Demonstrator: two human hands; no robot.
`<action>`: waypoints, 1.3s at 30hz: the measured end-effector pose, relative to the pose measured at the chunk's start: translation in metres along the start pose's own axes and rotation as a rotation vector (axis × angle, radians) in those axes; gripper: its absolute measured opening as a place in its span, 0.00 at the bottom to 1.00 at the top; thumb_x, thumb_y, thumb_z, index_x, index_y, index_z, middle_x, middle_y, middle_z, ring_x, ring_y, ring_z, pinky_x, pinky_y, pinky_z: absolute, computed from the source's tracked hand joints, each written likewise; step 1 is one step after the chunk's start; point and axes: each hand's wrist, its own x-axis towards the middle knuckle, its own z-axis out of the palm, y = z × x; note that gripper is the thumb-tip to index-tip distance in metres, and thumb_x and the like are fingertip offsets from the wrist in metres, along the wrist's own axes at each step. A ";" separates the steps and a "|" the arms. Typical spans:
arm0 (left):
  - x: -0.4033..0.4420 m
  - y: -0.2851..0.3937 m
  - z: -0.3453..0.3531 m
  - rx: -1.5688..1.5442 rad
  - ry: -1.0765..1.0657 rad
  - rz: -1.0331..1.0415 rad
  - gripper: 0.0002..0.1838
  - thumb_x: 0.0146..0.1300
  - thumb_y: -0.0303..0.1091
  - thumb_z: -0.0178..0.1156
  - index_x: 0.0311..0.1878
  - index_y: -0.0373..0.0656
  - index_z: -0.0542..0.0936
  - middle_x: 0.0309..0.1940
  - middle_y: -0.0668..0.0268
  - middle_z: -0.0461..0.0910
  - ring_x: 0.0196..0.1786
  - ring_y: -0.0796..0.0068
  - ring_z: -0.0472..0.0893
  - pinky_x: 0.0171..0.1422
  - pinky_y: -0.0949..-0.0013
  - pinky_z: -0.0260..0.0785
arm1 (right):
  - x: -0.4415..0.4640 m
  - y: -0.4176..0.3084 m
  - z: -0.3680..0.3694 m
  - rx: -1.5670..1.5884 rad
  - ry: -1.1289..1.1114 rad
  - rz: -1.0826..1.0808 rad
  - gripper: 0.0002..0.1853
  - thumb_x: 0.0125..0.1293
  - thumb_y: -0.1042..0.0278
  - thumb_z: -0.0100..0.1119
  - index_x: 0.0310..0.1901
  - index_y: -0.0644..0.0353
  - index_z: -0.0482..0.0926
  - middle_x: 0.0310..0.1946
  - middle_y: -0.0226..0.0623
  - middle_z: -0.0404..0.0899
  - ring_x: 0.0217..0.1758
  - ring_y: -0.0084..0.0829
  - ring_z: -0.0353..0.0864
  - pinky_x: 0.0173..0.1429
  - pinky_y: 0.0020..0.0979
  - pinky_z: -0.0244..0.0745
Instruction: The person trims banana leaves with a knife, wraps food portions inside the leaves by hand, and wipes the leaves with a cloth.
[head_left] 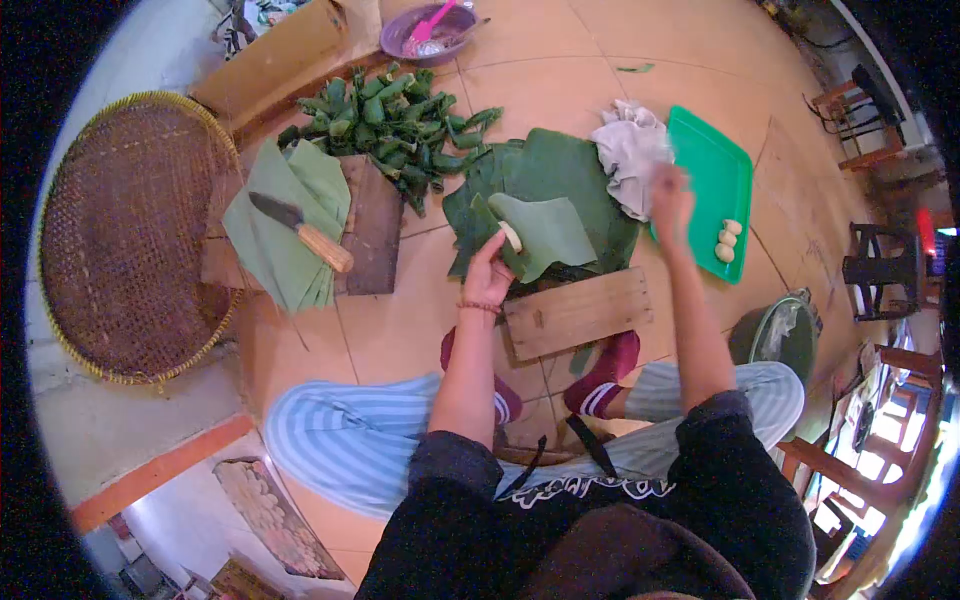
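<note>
Green leaf sheet [555, 228] sat at frame centre, on top of the dark leaf stack [545, 160], with one pale oblong piece [511, 237] lying near its left edge. Left hand [487, 278] was there too: partly closed, gripping the sheet's lower left edge, thumb up by the pale piece; fingers mostly hidden under the leaf. Right hand [671, 197] was right of centre, over the border between a crumpled whitish cloth [628, 150] and a green tray [708, 165]. It was motion-blurred, fingers looked curled; couldn't tell whether it held anything or touched the cloth. Three more pale pieces [728, 240] lay in a short row, lower right part of the tray. Wooden plank [578, 312] was just below the leaf stack, between it and the socked feet. Left of centre: knife [302, 230] resting on lighter cut leaves [318, 180], blade toward upper left, handle toward lower right; leaves partly covered a wooden block [375, 225]. Heap of green leaf bundles [390, 125] was upper centre-left. Purple bowl [397, 30] with a pink utensil [428, 30] was at the top edge. Big round woven tray [140, 235] filled far left; dark bucket [746, 335] at lower right, beside the knee.
</note>
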 end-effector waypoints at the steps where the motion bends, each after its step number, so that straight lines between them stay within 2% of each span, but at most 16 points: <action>1: 0.002 0.000 -0.001 0.002 0.002 0.006 0.13 0.56 0.30 0.59 0.46 0.42 0.74 0.42 0.66 0.77 0.45 0.69 0.76 0.50 0.62 0.70 | 0.018 0.023 -0.014 -0.257 -0.021 0.081 0.14 0.59 0.58 0.52 0.39 0.60 0.76 0.34 0.46 0.78 0.33 0.44 0.78 0.38 0.41 0.72; 3: 0.007 -0.004 -0.010 0.007 0.006 0.017 0.14 0.55 0.28 0.59 0.45 0.42 0.75 0.42 0.65 0.77 0.45 0.69 0.76 0.51 0.61 0.69 | 0.040 0.085 -0.029 -0.461 0.063 -0.161 0.19 0.58 0.53 0.52 0.45 0.59 0.75 0.35 0.47 0.78 0.35 0.46 0.78 0.40 0.42 0.72; 6: 0.023 -0.013 -0.022 -0.086 0.013 -0.023 0.15 0.53 0.26 0.60 0.46 0.41 0.74 0.43 0.65 0.76 0.47 0.69 0.75 0.54 0.60 0.67 | 0.039 0.100 -0.048 -0.768 -0.004 -0.175 0.21 0.57 0.57 0.56 0.47 0.64 0.73 0.43 0.48 0.76 0.45 0.46 0.75 0.49 0.42 0.69; 9: 0.017 -0.019 -0.007 -0.070 0.078 0.084 0.16 0.54 0.28 0.57 0.48 0.44 0.72 0.42 0.66 0.76 0.46 0.64 0.74 0.55 0.58 0.66 | 0.034 0.076 -0.035 -0.376 -0.092 -0.210 0.21 0.56 0.60 0.58 0.49 0.63 0.72 0.45 0.48 0.75 0.44 0.43 0.76 0.47 0.38 0.71; 11: 0.008 -0.018 0.005 -0.089 0.054 0.053 0.16 0.55 0.28 0.58 0.48 0.42 0.72 0.44 0.65 0.75 0.48 0.67 0.73 0.57 0.60 0.64 | -0.004 0.002 -0.014 0.117 -0.289 0.002 0.15 0.57 0.68 0.57 0.46 0.63 0.75 0.39 0.44 0.78 0.40 0.31 0.77 0.41 0.28 0.73; 13: 0.007 -0.020 0.012 -0.078 0.045 0.040 0.14 0.56 0.30 0.58 0.47 0.42 0.73 0.44 0.66 0.74 0.48 0.69 0.73 0.56 0.62 0.65 | -0.056 -0.053 0.006 0.292 -0.488 -0.223 0.09 0.56 0.71 0.56 0.39 0.64 0.78 0.34 0.40 0.79 0.34 0.28 0.78 0.39 0.28 0.73; 14: 0.008 -0.023 0.010 -0.059 0.053 0.042 0.13 0.58 0.33 0.57 0.46 0.42 0.73 0.43 0.66 0.74 0.47 0.69 0.74 0.54 0.63 0.66 | -0.078 -0.083 0.007 0.325 -0.647 -0.248 0.10 0.55 0.71 0.58 0.38 0.64 0.78 0.33 0.42 0.79 0.35 0.31 0.78 0.41 0.29 0.73; 17: 0.017 -0.025 -0.021 -0.030 0.030 -0.033 0.13 0.60 0.40 0.56 0.44 0.43 0.73 0.40 0.67 0.75 0.42 0.70 0.75 0.47 0.66 0.69 | -0.125 -0.116 0.026 0.259 -0.661 -0.470 0.16 0.49 0.74 0.58 0.43 0.65 0.75 0.36 0.45 0.75 0.42 0.43 0.75 0.48 0.36 0.71; 21: -0.023 -0.016 0.019 -0.023 0.052 -0.001 0.18 0.60 0.49 0.56 0.41 0.43 0.72 0.36 0.67 0.75 0.36 0.74 0.76 0.37 0.71 0.71 | -0.150 -0.130 0.025 0.093 -0.676 -0.413 0.20 0.47 0.74 0.59 0.44 0.69 0.72 0.47 0.53 0.67 0.52 0.50 0.65 0.56 0.39 0.64; 24: -0.022 -0.020 0.020 0.151 0.099 0.155 0.20 0.58 0.49 0.57 0.42 0.42 0.71 0.36 0.66 0.74 0.35 0.75 0.76 0.37 0.70 0.71 | -0.149 -0.135 0.024 0.105 -0.612 -0.343 0.23 0.46 0.73 0.60 0.47 0.68 0.71 0.46 0.52 0.67 0.51 0.50 0.66 0.55 0.39 0.65; 27: -0.024 -0.013 0.022 0.350 0.157 0.196 0.20 0.58 0.47 0.58 0.43 0.41 0.70 0.36 0.66 0.74 0.38 0.76 0.75 0.41 0.70 0.70 | -0.131 -0.147 0.013 0.144 -0.667 -0.337 0.23 0.45 0.70 0.62 0.46 0.68 0.73 0.43 0.52 0.70 0.47 0.46 0.70 0.52 0.37 0.67; 30: -0.035 -0.002 0.031 0.338 -0.015 0.220 0.18 0.59 0.44 0.57 0.45 0.42 0.71 0.39 0.67 0.74 0.42 0.76 0.74 0.46 0.70 0.68 | -0.107 -0.147 0.008 0.366 -0.860 -0.135 0.21 0.45 0.67 0.64 0.41 0.68 0.76 0.38 0.48 0.74 0.40 0.39 0.75 0.47 0.32 0.69; 31: -0.039 0.002 0.035 0.276 -0.060 0.185 0.17 0.59 0.43 0.57 0.46 0.42 0.71 0.40 0.68 0.74 0.43 0.76 0.73 0.47 0.70 0.67 | -0.104 -0.147 0.003 0.540 -0.885 -0.066 0.18 0.47 0.65 0.65 0.37 0.69 0.78 0.34 0.41 0.75 0.35 0.29 0.74 0.44 0.27 0.69; 34: -0.053 0.014 0.055 0.123 -0.182 0.108 0.17 0.60 0.41 0.56 0.49 0.44 0.71 0.42 0.69 0.74 0.44 0.77 0.73 0.49 0.70 0.65 | -0.100 -0.144 -0.004 0.691 -1.028 0.142 0.21 0.49 0.63 0.65 0.42 0.68 0.76 0.35 0.36 0.75 0.36 0.25 0.73 0.44 0.24 0.69; 37: -0.069 0.019 0.076 0.089 -0.229 0.119 0.17 0.61 0.40 0.55 0.50 0.44 0.70 0.44 0.70 0.74 0.44 0.77 0.73 0.50 0.70 0.65 | -0.111 -0.150 -0.014 0.830 -0.830 0.110 0.24 0.50 0.63 0.65 0.47 0.67 0.73 0.36 0.35 0.75 0.37 0.23 0.72 0.44 0.24 0.69; 39: -0.072 0.019 0.082 0.136 -0.202 0.153 0.17 0.61 0.39 0.55 0.50 0.44 0.70 0.43 0.70 0.74 0.44 0.77 0.73 0.49 0.70 0.65 | -0.124 -0.158 -0.020 0.700 -0.692 -0.016 0.26 0.50 0.63 0.66 0.50 0.67 0.71 0.36 0.36 0.75 0.38 0.23 0.72 0.44 0.24 0.69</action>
